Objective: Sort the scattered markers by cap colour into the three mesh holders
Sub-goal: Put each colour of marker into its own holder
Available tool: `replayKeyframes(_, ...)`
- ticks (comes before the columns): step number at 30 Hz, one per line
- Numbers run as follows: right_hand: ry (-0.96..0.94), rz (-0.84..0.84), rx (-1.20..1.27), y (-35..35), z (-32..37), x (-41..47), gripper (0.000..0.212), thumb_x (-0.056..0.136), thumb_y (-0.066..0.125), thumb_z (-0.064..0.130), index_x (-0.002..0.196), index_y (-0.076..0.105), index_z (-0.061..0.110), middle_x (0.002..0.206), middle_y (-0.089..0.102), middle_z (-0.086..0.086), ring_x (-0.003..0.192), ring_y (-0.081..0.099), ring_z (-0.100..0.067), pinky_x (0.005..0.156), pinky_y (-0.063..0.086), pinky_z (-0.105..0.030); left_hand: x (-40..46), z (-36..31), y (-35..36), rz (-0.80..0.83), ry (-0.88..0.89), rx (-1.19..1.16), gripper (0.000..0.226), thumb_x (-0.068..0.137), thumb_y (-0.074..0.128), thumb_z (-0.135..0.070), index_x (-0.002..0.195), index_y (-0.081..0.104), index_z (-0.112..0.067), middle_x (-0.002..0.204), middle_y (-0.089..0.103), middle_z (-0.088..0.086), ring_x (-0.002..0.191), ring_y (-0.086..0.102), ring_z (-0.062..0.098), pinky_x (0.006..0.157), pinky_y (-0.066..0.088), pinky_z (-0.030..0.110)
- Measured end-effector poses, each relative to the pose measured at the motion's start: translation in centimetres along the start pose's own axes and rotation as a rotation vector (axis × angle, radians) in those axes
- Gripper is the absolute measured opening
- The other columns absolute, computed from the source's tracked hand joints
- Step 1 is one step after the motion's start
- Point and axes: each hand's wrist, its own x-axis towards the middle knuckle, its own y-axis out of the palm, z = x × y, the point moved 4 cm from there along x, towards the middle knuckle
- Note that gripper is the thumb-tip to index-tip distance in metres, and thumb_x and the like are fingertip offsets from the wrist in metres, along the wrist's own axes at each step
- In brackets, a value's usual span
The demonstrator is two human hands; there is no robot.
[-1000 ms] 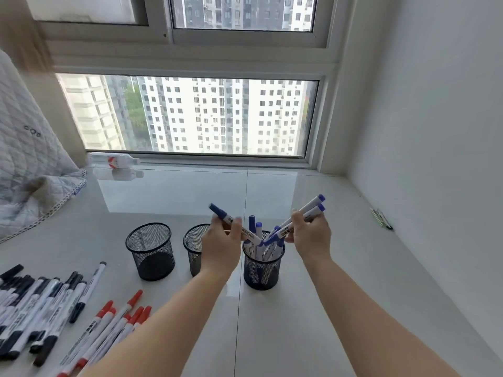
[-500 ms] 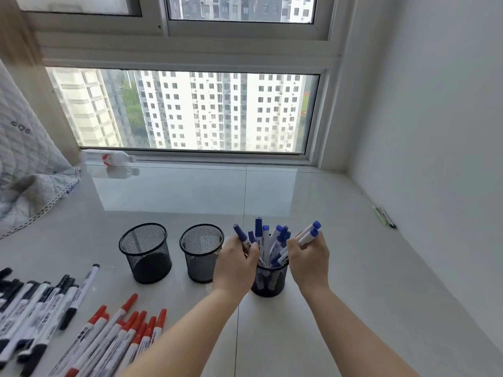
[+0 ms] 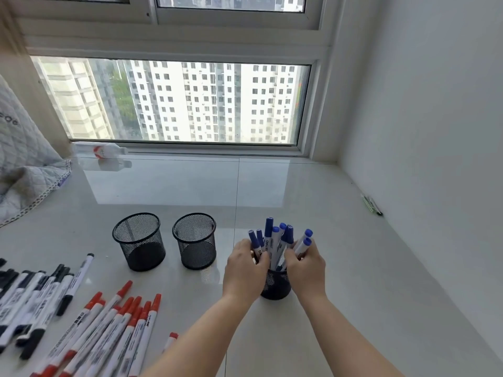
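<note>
Nearest the person, along the near-left edge of the pale tiled floor [image 3: 340, 268], the red-capped markers [image 3: 114, 322] lie in a loose row, their long axes running from the near edge up and to the right, caps pointing away. Just left of them the black-capped markers [image 3: 35, 295] lie on much the same slant.

Further in, both hands meet at the right holder [image 3: 275, 288]. The left hand [image 3: 245, 270] is curled around one blue marker, and the right hand [image 3: 306, 268] is closed on two more that lean out to the right; the blue markers [image 3: 275, 240] stand roughly upright in that holder, caps up.

Beyond and to the left stand the middle holder [image 3: 196, 240] and the left holder [image 3: 138, 240], both without markers.

The red row lies down and left of the hands, so the left hand looks nearer to it.
</note>
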Motion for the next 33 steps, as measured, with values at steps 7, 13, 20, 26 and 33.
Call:
replayKeyframes(7,0.014,-0.008,-0.001,-0.7,0.7,-0.3,0.021,0.083,0.063,0.024,0.086,0.042,0.023,0.074,0.054,0.007,0.068,0.054,-0.010,0.054,0.039,-0.016,-0.3,0.0,-0.3,0.072,-0.063,-0.128,0.022,0.084,0.062,-0.028,0.101,0.050,-0.021,0.107,0.058,-0.006,0.093,0.060,0.007,0.083,0.051,0.032)
replayKeyframes(13,-0.365,-0.413,-0.117,-2.4,4.9,-3.4,0.028,0.077,0.053,0.018,0.100,0.051,0.003,0.098,0.051,-0.009,0.088,0.042,-0.016,0.080,0.032,-0.024,-2.7,1.0,-4.4,-0.044,0.041,-0.081,0.028,0.086,0.058,-0.030,0.108,0.041,-0.030,0.107,0.045,-0.015,0.091,0.055,-0.007,0.070,0.040,0.014)
replayKeyframes(20,-0.369,0.031,-0.128,4.6,5.3,-11.8,0.014,0.079,0.055,0.007,0.089,0.052,0.016,0.063,0.047,0.007,0.058,0.047,-0.012,0.057,0.039,-0.024,-7.0,6.9,-11.9,-0.156,0.004,0.150,0.021,0.084,0.058,-0.021,0.103,0.049,-0.024,0.094,0.057,-0.011,0.082,0.055,0.002,0.069,0.038,0.017)
replayKeyframes(26,-0.082,0.398,-0.278,9.7,2.5,-17.0,0.010,0.087,0.050,0.018,0.097,0.049,0.019,0.065,0.055,0.006,0.064,0.054,-0.016,0.060,0.042,-0.031,-9.5,12.3,-19.4,-0.182,-0.100,0.401,0.026,0.086,0.056,-0.027,0.110,0.051,-0.020,0.101,0.055,-0.003,0.090,0.053,0.013,0.073,0.046,0.027)
replayKeyframes(33,-0.090,0.432,-0.660,11.9,3.3,-19.7,0.028,0.089,0.039,0.042,0.077,0.053,0.020,0.075,0.059,-0.001,0.066,0.049,-0.020,0.058,0.039,-0.028,-8.6,15.9,-23.5,-0.121,-0.213,0.522,0.031,0.089,0.051,-0.028,0.117,0.049,-0.014,0.118,0.050,0.006,0.104,0.049,0.020,0.084,0.046,0.033)
